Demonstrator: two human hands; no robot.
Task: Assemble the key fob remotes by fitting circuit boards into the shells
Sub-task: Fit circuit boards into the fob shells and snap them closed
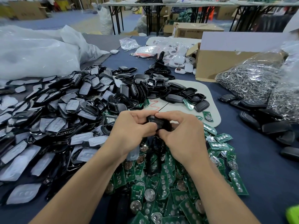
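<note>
Shell sits gripped between left hand and right hand above heaped circuit boards, beside shell pile.

I am looking at a black key fob, green circuit boards with silver discs, black shells with pale grey pads, a dark blue tablecloth, a brown box and a white board bearing a red squiggle.

Between our left hand and right hand sits a black plastic key fob, over green circuit boards; black plastic shells lie left of them, a brown cardboard box behind right.
</note>
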